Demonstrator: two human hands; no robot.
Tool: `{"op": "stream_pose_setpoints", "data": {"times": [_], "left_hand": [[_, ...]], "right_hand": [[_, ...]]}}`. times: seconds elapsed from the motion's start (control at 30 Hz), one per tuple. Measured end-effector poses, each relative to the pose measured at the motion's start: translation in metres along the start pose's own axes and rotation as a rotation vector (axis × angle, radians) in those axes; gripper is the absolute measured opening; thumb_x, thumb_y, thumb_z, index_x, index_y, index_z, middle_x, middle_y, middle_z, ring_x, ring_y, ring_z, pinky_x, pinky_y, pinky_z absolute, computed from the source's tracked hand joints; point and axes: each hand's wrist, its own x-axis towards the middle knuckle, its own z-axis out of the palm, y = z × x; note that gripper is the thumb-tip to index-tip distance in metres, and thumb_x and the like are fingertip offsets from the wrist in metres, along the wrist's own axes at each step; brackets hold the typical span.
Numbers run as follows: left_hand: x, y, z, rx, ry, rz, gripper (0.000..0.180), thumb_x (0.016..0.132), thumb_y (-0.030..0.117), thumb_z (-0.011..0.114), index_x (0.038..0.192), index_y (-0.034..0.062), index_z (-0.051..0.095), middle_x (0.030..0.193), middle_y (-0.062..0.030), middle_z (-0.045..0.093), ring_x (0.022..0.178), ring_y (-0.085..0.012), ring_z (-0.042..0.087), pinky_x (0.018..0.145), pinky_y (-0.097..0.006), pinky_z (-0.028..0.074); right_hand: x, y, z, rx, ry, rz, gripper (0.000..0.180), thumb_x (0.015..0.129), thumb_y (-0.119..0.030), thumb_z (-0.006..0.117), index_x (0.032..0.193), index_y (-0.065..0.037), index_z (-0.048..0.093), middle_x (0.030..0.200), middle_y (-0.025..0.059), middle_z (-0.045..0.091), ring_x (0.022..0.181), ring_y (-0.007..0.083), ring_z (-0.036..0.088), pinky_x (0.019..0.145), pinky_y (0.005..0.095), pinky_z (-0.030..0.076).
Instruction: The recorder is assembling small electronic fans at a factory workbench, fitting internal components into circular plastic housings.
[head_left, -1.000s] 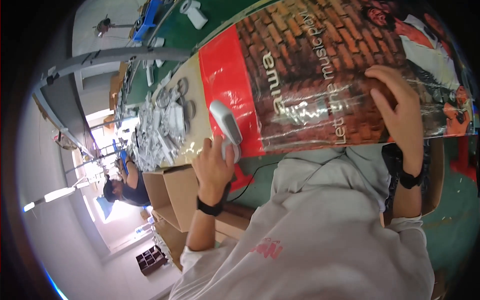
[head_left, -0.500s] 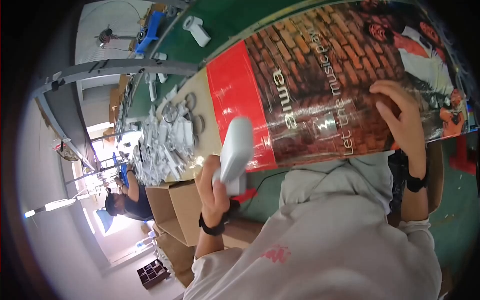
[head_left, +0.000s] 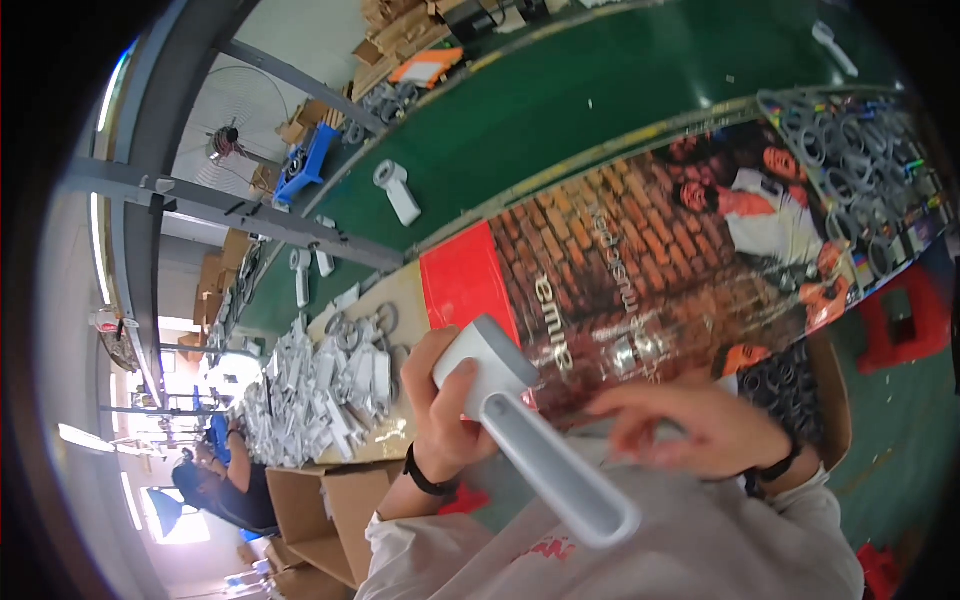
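My left hand (head_left: 440,405) grips a white and grey plastic housing (head_left: 545,465) by its wide head, fingers wrapped round the white side. Its long handle slants down toward the lower right, in front of my shirt. Apart from the handle and to its right, my right hand (head_left: 695,425) holds nothing I can see; its fingers stretch leftward, slightly blurred, with the thumb spread. Beneath both hands lies a glossy printed sheet (head_left: 650,270) with a red band and a brick pattern, covering part of the table.
Loose white plastic parts (head_left: 325,390) lie heaped on the left. Grey rings (head_left: 850,160) pile up at the far right. Similar housings (head_left: 398,192) rest on the green conveyor belt (head_left: 560,110) beyond. An open cardboard box (head_left: 345,505), a red stool (head_left: 905,325) and another person (head_left: 225,490) are nearby.
The housing has been turned, so its handle now points down to the right. My right hand has lifted off the printed sheet and come leftward toward it. The view has shifted, showing more belt.
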Motion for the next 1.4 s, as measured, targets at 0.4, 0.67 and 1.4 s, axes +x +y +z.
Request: {"op": "stream_pose_setpoints", "data": {"times": [0.4,0.67,1.4], "left_hand": [[0.08,-0.048,0.02,0.149,-0.25,-0.172,0.046,0.062,0.007,0.075,0.1,0.0029,0.049,0.119,-0.019,0.045,0.091,-0.0375,0.058,0.071,-0.039,0.052],[0.137,-0.058,-0.031,-0.524,0.213,0.02,0.04,0.069,0.015,0.067,0.104,-0.0004,0.055,0.113,-0.0168,0.053,0.092,-0.0235,0.057,0.073,-0.032,0.048],[0.168,-0.188,0.052,-0.707,0.705,-0.399,0.011,0.086,0.005,0.051,0.095,-0.0004,0.053,0.095,-0.0089,0.058,0.077,-0.0111,0.05,0.069,-0.024,0.042]], "right_hand": [[0.074,0.03,-0.005,0.444,0.357,0.237,0.05,0.092,-0.022,0.052,0.136,-0.006,0.033,0.091,-0.0003,0.054,0.062,0.0027,0.048,0.047,0.0166,0.035],[0.15,0.086,-0.133,-0.076,0.713,0.097,0.055,0.084,-0.013,0.061,0.133,-0.001,0.038,0.105,0.0094,0.057,0.075,0.0086,0.056,0.06,0.0215,0.044],[0.299,-0.027,-0.078,-0.319,0.353,-0.292,0.029,0.08,-0.002,0.057,0.109,0.001,0.051,0.099,0.0108,0.058,0.084,0.0183,0.059,0.074,0.0286,0.048]]}}
